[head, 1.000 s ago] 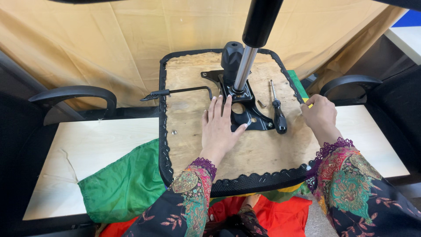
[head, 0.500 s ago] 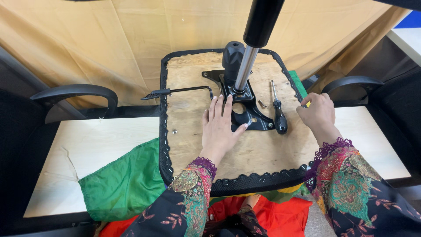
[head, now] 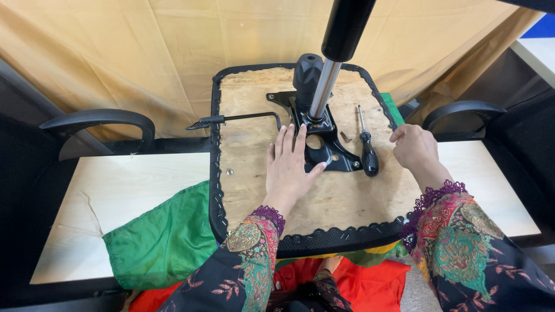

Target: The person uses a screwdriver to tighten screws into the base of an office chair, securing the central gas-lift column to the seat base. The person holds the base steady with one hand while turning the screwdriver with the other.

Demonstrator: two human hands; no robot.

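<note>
My left hand (head: 291,170) lies flat, fingers (head: 287,141) spread and pointing to twelve o'clock, palm down on the plywood underside of the seat (head: 254,190), with the fingertips and thumb resting on the black plate (head: 324,144) bolted there. My right hand (head: 413,147) hovers at three o'clock of the plate, fingers loosely curled with the tips drawn together toward nine o'clock; I cannot tell whether they pinch anything. Between my two hands, just at three o'clock of the plate, lies a screwdriver (head: 366,144), its black handle toward me and its shaft pointing to twelve o'clock, with a small screw (head: 346,137) beside the shaft. From the plate a chromed column (head: 324,86) rises up toward me into a black sleeve. A black lever (head: 243,119) runs from the plate out to nine o'clock, past the seat's edge. Another small fitting (head: 229,171) sits in the wood at nine o'clock of my left hand. The seat rests on a pale worktop (head: 115,185), over a green cloth (head: 167,242) at seven o'clock. Black armrests (head: 101,120) stand at both sides, and a tan cloth (head: 144,46) hangs behind.
</note>
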